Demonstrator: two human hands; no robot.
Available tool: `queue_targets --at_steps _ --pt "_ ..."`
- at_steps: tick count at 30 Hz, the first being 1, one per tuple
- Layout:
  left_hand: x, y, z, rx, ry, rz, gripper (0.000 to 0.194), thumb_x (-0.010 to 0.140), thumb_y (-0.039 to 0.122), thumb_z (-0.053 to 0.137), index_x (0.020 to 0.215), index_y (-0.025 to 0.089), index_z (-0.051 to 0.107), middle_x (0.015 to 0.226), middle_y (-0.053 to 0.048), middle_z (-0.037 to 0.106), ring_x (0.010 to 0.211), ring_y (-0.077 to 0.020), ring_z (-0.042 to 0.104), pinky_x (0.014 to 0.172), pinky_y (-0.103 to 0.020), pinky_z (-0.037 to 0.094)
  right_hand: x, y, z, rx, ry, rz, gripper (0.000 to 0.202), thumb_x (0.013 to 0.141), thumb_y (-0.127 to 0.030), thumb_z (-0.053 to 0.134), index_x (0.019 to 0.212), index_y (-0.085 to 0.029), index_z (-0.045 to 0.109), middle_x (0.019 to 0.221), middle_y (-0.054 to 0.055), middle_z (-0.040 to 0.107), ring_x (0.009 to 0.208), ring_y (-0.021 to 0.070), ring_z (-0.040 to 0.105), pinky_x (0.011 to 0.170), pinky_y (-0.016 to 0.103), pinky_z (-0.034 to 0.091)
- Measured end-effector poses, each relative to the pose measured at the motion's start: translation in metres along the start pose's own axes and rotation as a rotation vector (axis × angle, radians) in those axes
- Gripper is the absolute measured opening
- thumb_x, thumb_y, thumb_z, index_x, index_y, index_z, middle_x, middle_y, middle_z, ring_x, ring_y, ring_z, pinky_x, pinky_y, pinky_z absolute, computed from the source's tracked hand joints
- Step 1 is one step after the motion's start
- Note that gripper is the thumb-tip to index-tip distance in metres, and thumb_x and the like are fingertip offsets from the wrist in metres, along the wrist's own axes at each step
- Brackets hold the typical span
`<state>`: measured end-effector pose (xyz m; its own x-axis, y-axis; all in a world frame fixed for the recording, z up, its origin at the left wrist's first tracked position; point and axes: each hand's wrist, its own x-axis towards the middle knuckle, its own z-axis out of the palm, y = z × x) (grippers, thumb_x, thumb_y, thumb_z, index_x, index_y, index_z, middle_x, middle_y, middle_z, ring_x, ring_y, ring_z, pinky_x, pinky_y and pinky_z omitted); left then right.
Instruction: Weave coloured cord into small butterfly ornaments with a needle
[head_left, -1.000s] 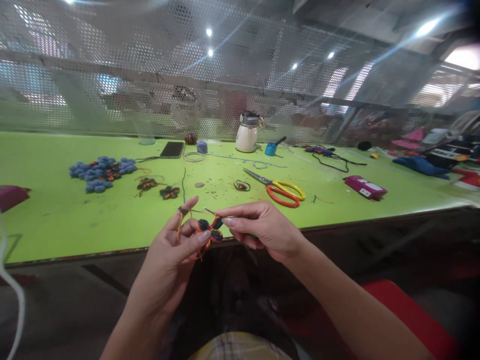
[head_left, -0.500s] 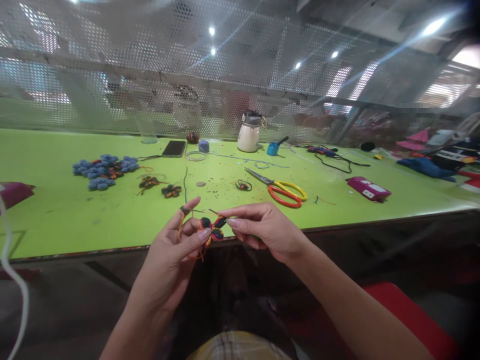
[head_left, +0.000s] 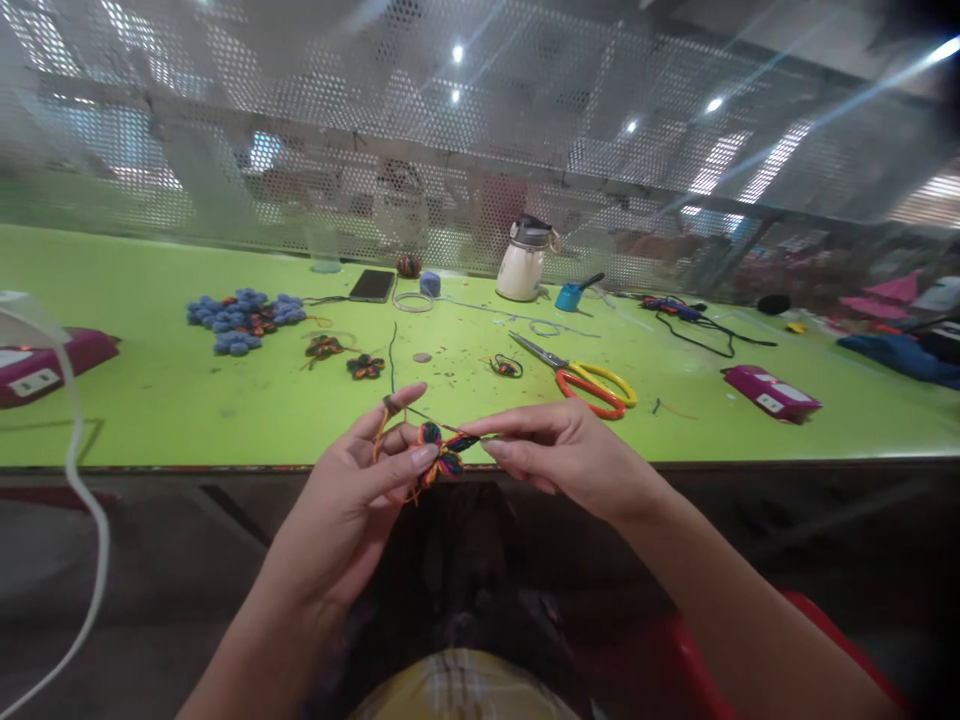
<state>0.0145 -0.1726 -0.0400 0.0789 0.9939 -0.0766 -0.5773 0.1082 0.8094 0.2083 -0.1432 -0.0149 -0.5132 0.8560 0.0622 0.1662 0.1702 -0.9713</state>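
Observation:
A small crocheted flower (head_left: 448,463) in dark green, red, pink and orange yarn is pinched between the thumb and fingers of my left hand (head_left: 360,490). Working yarn (head_left: 391,405) loops round my raised left index finger, and a strand runs from there to the flower. My right hand (head_left: 581,455) is closed at the flower's right petal, pinching a thin crochet hook that is mostly hidden by fingers and yarn. On the table just beyond lie two similar flowers, one finished-looking flower (head_left: 366,367) and one with loose ends (head_left: 324,347).
Orange-and-yellow-handled scissors (head_left: 592,387) lie beyond my right hand. Joined blue flowers (head_left: 236,320), a phone (head_left: 372,286), yarn balls, a white bottle (head_left: 521,265) and a blue pot (head_left: 568,297) stand farther back. Purple power sockets (head_left: 772,393) sit on either side; a white cable (head_left: 79,470) hangs left.
The view has shifted, so the table things appear farther right. The hook tip, earlier visible above the flower, no longer shows clearly; the right petal looks drawn out towards my right hand.

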Motion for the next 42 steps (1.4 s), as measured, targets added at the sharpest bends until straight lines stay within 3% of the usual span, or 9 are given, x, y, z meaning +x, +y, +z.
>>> queue_targets --at_steps 4,8,15,21,29,32,36,39,42 --pt "0.0 0.003 -0.001 0.038 -0.006 0.001 0.063 0.064 0.006 0.079 0.123 0.022 0.061 0.073 0.001 0.062 0.066 -0.0098 0.061 0.064 -0.018 0.051 -0.002 -0.009 -0.008 -0.218 -0.052 -0.081 0.028 0.086 -0.02 0.06 0.111 -0.018 0.073 0.076 0.003 0.071 0.064 0.0112 0.057 0.056 0.022 0.042" --pt "0.0 0.006 0.001 0.049 -0.008 0.002 0.062 0.063 0.007 0.08 0.121 0.022 0.063 0.076 0.0 0.063 0.069 -0.0107 0.062 0.066 -0.019 0.051 -0.003 -0.024 -0.016 -0.501 -0.147 -0.229 0.031 0.089 -0.014 0.054 0.116 -0.02 0.07 0.101 0.004 0.074 0.085 0.0163 0.066 0.074 0.026 0.048" --pt "0.0 0.007 0.003 0.079 0.005 0.011 0.061 0.062 0.01 0.082 0.119 0.021 0.064 0.074 0.001 0.064 0.068 -0.0102 0.061 0.065 -0.018 0.049 -0.002 -0.04 -0.019 -0.745 -0.199 -0.393 0.034 0.092 -0.011 0.05 0.118 -0.022 0.069 0.091 0.004 0.074 0.073 0.0128 0.065 0.066 0.022 0.043" --pt "0.001 0.005 0.003 0.107 0.016 0.066 0.06 0.061 0.01 0.082 0.118 0.021 0.064 0.072 0.002 0.064 0.067 -0.0095 0.06 0.065 -0.019 0.05 -0.002 -0.05 -0.017 -0.978 -0.208 -0.39 0.039 0.09 -0.006 0.049 0.116 -0.024 0.07 0.076 0.003 0.068 0.061 0.0105 0.054 0.059 0.023 0.034" --pt "-0.004 -0.008 0.004 0.426 0.094 0.41 0.052 0.069 0.016 0.077 0.118 0.026 0.065 0.077 0.003 0.063 0.074 -0.0121 0.06 0.07 -0.022 0.052 -0.007 -0.045 -0.001 -1.219 -0.042 -0.341 0.044 0.085 -0.005 0.051 0.115 -0.031 0.07 0.066 0.002 0.058 0.055 0.0116 0.045 0.054 0.026 0.024" --pt "-0.009 -0.019 0.008 0.655 0.219 0.694 0.048 0.075 0.012 0.07 0.12 0.028 0.064 0.085 0.001 0.066 0.078 -0.0152 0.062 0.077 -0.028 0.051 -0.005 -0.031 0.01 -1.039 0.084 -0.361 0.043 0.084 -0.004 0.05 0.116 -0.025 0.07 0.069 0.004 0.061 0.058 0.0126 0.048 0.055 0.026 0.028" --pt "-0.011 -0.026 0.016 0.736 0.361 0.968 0.053 0.074 0.003 0.068 0.119 0.031 0.063 0.09 0.002 0.07 0.083 -0.016 0.065 0.088 -0.032 0.049 0.001 -0.008 0.035 -0.282 0.288 -0.337 0.025 0.087 -0.015 0.056 0.103 -0.018 0.076 0.071 0.004 0.065 0.063 0.0115 0.054 0.058 0.024 0.04" --pt "-0.01 -0.021 0.021 0.51 0.354 0.907 0.059 0.072 0.005 0.072 0.123 0.032 0.06 0.082 0.004 0.07 0.084 -0.0148 0.065 0.091 -0.029 0.05 0.004 0.006 0.057 0.308 0.336 -0.139 0.023 0.083 -0.027 0.065 0.101 -0.019 0.076 0.05 -0.005 0.046 0.042 0.0052 0.034 0.04 0.018 0.028" --pt "-0.01 -0.011 0.021 0.262 0.247 0.694 0.061 0.072 0.009 0.075 0.125 0.034 0.059 0.073 0.006 0.068 0.082 -0.0113 0.064 0.087 -0.022 0.051 0.002 0.013 0.069 0.515 0.339 -0.138 0.023 0.082 -0.029 0.068 0.101 -0.021 0.076 0.05 -0.006 0.044 0.04 0.0039 0.03 0.036 0.017 0.023"
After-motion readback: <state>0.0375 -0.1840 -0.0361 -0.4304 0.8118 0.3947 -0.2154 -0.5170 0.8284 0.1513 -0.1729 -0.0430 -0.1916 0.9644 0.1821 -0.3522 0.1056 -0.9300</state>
